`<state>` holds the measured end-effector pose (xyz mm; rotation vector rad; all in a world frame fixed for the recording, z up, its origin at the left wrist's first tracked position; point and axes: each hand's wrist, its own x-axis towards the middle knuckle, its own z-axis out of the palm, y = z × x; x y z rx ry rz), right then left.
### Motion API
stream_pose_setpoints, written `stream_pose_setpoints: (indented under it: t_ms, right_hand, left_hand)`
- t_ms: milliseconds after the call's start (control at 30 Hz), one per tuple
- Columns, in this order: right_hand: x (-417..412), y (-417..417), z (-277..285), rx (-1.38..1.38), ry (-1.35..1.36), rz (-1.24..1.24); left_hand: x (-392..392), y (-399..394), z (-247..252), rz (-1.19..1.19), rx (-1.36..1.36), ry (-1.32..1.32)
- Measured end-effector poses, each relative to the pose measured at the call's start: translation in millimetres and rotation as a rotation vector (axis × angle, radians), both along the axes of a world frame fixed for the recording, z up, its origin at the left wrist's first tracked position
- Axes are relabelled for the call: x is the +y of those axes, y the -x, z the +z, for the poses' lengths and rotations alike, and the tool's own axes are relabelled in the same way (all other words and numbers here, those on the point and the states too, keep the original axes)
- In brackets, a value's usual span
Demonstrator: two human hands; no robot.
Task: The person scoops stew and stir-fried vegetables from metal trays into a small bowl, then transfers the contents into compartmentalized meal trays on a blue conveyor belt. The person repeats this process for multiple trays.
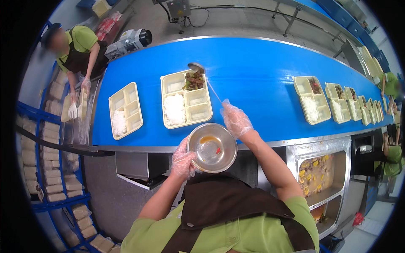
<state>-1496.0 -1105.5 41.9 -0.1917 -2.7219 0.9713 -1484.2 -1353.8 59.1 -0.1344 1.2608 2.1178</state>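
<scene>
My right hand [235, 120], in a clear plastic glove, grips the thin handle of a metal ladle [196, 67]. The ladle's bowl is just above the upper right compartment of a cream meal tray [186, 124], where a brown and green cooked dish [193, 81] lies. White rice [174, 109] fills the tray's lower left compartment; its other compartments hold no food. With my left hand [183, 159], gloved too, I hold a steel bowl [227, 158] by its left rim, near the belt's front edge. Inside the bowl are a little brown liquid and a red piece.
The trays stand on a blue conveyor belt [253, 69]. A rice-only tray [133, 134] is at left; several filled trays [327, 115] line the right. A co-worker [84, 47] handles trays at far left, others work at far right. Steel food pans [343, 170] stand below the belt's front edge.
</scene>
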Motion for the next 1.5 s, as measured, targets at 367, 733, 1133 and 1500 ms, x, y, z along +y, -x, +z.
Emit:
stream_pose_setpoints:
  t_ms: [367,733,1133,1500]
  right_hand:
    - [26.8,-233.7,69.1,0.139,1.674,-0.414]
    - [-81.5,-644.7,-3.4,-0.522,0.311,-1.877]
    - [-42.4,-670.8,-98.8,-0.051,1.124,-1.734]
    - [-53.6,-722.5,-47.8,0.601,1.756,-1.52]
  left_hand:
    - [87.7,-2.0,22.3,-0.534,0.203,0.022]
    - [188.4,-122.4,24.3,-1.081,0.144,-0.074]
    - [221.7,-209.8,24.5,-1.13,0.209,0.01]
    - [241.8,-253.3,20.2,-1.139,0.179,0.027]
